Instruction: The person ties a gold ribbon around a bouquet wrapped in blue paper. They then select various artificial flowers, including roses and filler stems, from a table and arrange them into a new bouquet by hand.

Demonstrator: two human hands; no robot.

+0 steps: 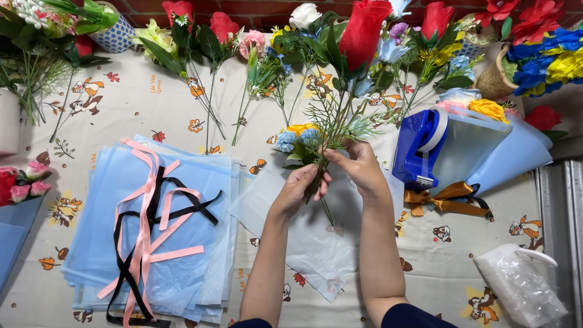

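My left hand (299, 187) grips the stems of a small bunch of artificial flowers (331, 115) near their lower end. The bunch has a tall red rose (363, 27), blue and yellow blooms (297, 136) and thin green sprigs. My right hand (359, 165) closes on the same stems just above and to the right of the left hand. Both hands hold the bunch over a single pale blue wrapping sheet (316, 240) lying on the table.
A stack of blue sheets (200, 200) with pink and black ribbons (146, 218) lies at left. Loose flowers (212, 36) line the far edge. A blue tape dispenser (419, 143) sits on a wrapped bouquet (504, 152) at right; a clear plastic bag (522, 285) lies bottom right.
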